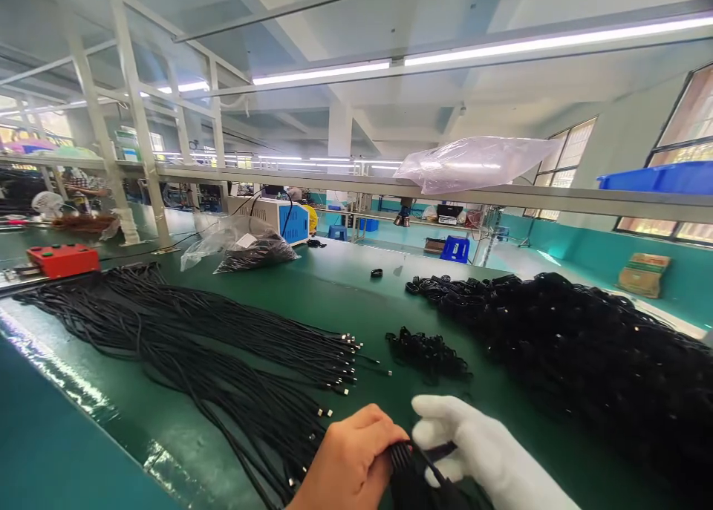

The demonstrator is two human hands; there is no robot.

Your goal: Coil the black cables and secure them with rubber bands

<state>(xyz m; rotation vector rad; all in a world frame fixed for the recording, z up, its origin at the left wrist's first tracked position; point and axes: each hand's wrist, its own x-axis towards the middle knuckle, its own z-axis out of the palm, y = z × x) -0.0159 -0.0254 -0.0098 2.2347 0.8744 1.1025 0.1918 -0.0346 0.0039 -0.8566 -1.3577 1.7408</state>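
At the bottom centre, my bare left hand [356, 458] is closed around a folded bundle of black cable [402, 458], thumb and forefinger pressing its top. My right hand [479, 443], in a white glove, curves round the same bundle from the right, with a dark strand passing between its bent fingers; the lower part of the bundle runs out of view. Left of my hands, long black cables [212, 324] with metal plugs at their near ends lie stretched along the green table [345, 280]. A small heap of short black loops [428, 354] lies just beyond my gloved hand.
A large pile of coiled black cables [573, 347] covers the table's right side. Farther back are a clear bag [256, 250] with dark contents, a blue-and-white machine [284, 220] and a red box [64, 260]. A shelf beam [345, 180] crosses above, bearing plastic wrap [473, 161].
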